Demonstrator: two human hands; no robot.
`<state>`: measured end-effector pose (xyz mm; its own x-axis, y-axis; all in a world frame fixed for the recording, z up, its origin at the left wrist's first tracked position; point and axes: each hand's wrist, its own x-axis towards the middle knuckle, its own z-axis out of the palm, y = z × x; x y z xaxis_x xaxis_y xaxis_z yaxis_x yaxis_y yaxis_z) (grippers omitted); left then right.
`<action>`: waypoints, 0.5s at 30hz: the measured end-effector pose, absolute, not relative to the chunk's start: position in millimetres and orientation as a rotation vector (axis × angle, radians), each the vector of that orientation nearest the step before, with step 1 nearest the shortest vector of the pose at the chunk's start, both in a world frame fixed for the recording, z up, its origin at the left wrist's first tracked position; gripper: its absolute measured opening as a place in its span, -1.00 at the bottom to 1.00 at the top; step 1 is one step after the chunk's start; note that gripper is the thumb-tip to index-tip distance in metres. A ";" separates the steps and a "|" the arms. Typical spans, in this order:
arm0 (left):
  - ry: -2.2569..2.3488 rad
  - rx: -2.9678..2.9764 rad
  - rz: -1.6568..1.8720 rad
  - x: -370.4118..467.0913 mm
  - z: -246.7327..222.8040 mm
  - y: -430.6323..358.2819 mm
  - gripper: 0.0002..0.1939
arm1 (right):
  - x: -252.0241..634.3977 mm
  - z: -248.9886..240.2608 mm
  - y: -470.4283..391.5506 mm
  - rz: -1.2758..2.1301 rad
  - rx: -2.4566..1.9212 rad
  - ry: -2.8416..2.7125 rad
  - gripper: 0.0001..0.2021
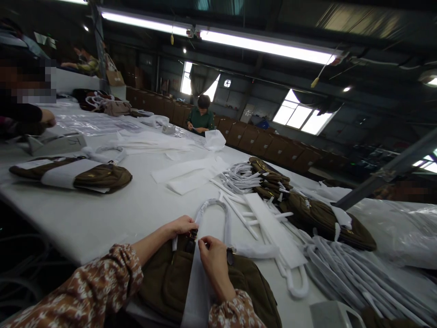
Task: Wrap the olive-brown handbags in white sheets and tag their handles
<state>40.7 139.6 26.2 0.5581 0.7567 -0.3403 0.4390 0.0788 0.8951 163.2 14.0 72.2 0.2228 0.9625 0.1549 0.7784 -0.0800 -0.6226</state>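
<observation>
An olive-brown handbag lies in front of me at the table's near edge. Its looped handle is wrapped in white material and points away from me. A white paper strip runs down over the middle of the bag. My left hand is closed, its fingertips pinching the wrapped handle by the left metal fitting. Just to the right, my right hand is closed too, thumb and finger together at the strip's upper end. Its palm side is partly hidden.
Another brown bag with a white band lies at the left. More brown bags, loose white strips and bundled wrapped straps crowd the right. White sheets lie ahead. Across the table sits a person in green; another person's hand is at far left.
</observation>
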 end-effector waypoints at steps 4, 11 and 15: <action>0.930 1.457 0.343 37.1 18.2 145.8 -0.68 | 152.7 59.8 23.8 0.388 -1.969 -1.613 -0.78; 0.656 1.378 0.271 20.2 20.8 152.0 -0.75 | 145.8 47.8 35.0 0.372 -2.074 -1.590 -0.78; 0.593 1.370 0.202 11.8 20.7 155.9 -0.63 | 145.0 45.2 39.5 0.382 -2.072 -1.576 -0.79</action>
